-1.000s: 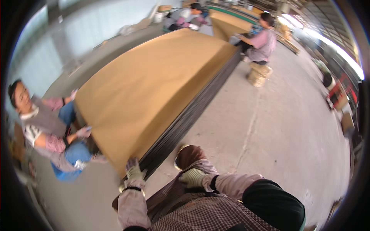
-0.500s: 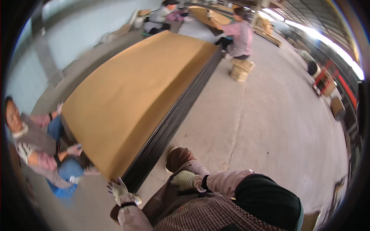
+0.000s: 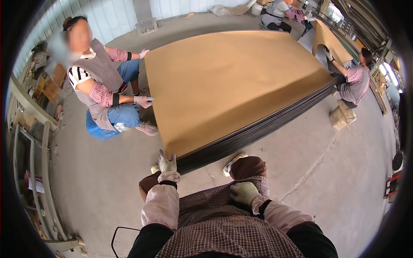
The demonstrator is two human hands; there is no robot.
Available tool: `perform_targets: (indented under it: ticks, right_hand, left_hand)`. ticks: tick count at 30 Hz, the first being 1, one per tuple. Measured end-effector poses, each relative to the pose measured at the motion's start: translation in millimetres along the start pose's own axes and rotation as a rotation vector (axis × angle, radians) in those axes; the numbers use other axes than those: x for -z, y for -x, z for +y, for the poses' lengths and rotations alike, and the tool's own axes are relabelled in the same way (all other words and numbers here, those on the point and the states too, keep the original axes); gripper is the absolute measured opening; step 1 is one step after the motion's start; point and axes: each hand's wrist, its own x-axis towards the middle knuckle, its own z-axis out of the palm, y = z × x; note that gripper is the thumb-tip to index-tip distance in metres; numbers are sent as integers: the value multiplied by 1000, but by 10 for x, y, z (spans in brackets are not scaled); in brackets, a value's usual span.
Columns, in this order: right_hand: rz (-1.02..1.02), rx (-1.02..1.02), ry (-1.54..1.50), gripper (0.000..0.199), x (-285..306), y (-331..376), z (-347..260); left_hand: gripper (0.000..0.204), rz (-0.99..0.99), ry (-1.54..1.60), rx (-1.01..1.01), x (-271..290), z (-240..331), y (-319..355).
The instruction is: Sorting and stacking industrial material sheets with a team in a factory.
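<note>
A tall stack of large brown sheets point(image 3: 241, 73) with dark, layered edges point(image 3: 254, 133) lies in front of me. My left hand point(image 3: 167, 168), in a pale knit glove, is at the stack's near left corner. Its fingers are spread, touching or very close to the top sheet's edge. My right hand point(image 3: 245, 193), in a striped pale glove, rests on my lap against the checked apron point(image 3: 223, 238). Those fingers are curled in, and the palm side is hidden.
A co-worker point(image 3: 101, 81) sits at the stack's left end, gloved hands at the sheet edge. Farther right, another person point(image 3: 355, 81) handles a curved brown sheet point(image 3: 329, 43) beside a wrapped block point(image 3: 343, 115). A third person point(image 3: 277, 15) sits behind. Metal frames point(image 3: 47, 172) stand left.
My view has swung left, so the stack and the co-worker at its end appear farther right. My left hand stays at the corner; my right hand stays on my lap.
</note>
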Motion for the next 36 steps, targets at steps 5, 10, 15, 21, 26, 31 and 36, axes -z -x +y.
perform_targets:
  ticks: [5, 10, 15, 21, 26, 31, 36]
  right_hand:
    - [-46, -88, -49, 29, 149, 19, -8]
    - [-5, -55, -135, 26, 102, 62, 93]
    - [60, -7, -113, 27, -75, 77, 169]
    - [99, -6, -134, 25, -120, 83, 140]
    - [112, -17, -136, 24, -166, 85, 122]
    - [136, 0, -143, 26, -172, 113, 165]
    - [67, -55, -104, 30, -154, 111, 131]
  left_hand:
    - [80, 63, -347, -761, -137, 513, 44]
    - [86, -264, -469, -779, -252, 529, 222]
    - [108, -338, -547, -746, -228, 455, 139]
    - [118, -387, -561, -712, -284, 374, 51]
    - [118, -407, -571, -715, -285, 372, 28]
    - [116, -394, -547, -713, -240, 443, 102]
    - [114, -384, -543, -726, -337, 315, 46]
